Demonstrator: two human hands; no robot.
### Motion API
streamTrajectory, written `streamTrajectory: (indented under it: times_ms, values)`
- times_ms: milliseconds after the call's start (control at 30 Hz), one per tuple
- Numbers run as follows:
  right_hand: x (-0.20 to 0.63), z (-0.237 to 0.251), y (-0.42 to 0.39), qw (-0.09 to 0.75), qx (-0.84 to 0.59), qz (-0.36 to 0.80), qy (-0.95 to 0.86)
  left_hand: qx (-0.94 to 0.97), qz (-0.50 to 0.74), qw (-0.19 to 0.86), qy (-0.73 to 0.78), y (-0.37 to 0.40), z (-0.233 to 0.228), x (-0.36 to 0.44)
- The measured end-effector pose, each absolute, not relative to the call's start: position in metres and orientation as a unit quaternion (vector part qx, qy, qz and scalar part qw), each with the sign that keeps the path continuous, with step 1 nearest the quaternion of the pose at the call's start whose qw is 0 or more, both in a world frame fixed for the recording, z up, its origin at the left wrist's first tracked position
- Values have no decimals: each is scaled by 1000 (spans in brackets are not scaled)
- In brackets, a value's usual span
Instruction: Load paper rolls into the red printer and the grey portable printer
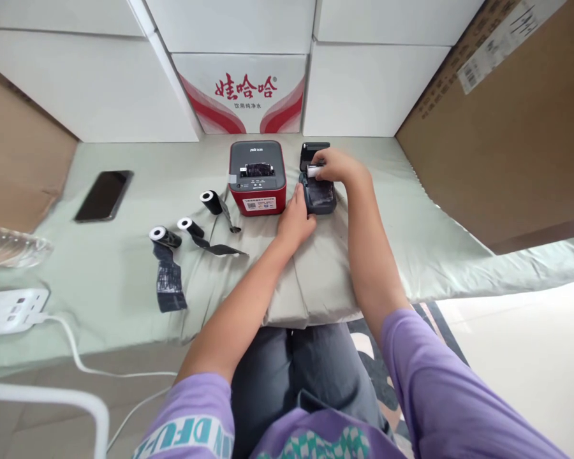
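A small black portable printer point(321, 197) lies on the cloth with its lid point(310, 153) raised at the back. My left hand point(295, 220) grips its near left side, fingers along the edge and thumb toward the front. Between the fingers of my right hand point(337, 166) is a small white-ended paper roll point(312, 171), at the printer's opened compartment; part of the roll is hidden by the fingers. Just left stands a larger red and black printer point(258, 182), with dark printed paper point(259, 169) at its top slot.
Several partly unrolled black paper rolls, including one roll point(166, 237), lie left of the red printer. A phone point(104, 196) and a white power bank point(12, 312) with a cable are farther left. White boxes point(249, 95) line the back; a cardboard box point(502, 127) stands right.
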State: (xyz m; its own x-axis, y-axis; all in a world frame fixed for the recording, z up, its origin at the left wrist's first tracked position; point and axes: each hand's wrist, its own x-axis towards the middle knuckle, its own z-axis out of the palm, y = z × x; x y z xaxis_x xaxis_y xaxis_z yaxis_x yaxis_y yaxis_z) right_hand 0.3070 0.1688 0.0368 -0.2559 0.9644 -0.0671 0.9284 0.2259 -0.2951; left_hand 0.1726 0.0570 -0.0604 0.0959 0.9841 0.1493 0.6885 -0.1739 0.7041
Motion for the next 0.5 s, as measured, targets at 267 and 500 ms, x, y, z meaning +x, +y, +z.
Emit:
streamTrajectory:
  times_ms: [267,500]
  values:
    - [307,30,173,73,-601,162,-779,702,298,244,599,57,-59,172]
    - [329,62,164,266,-620,86,-733,699,307,250,595,58,-59,172]
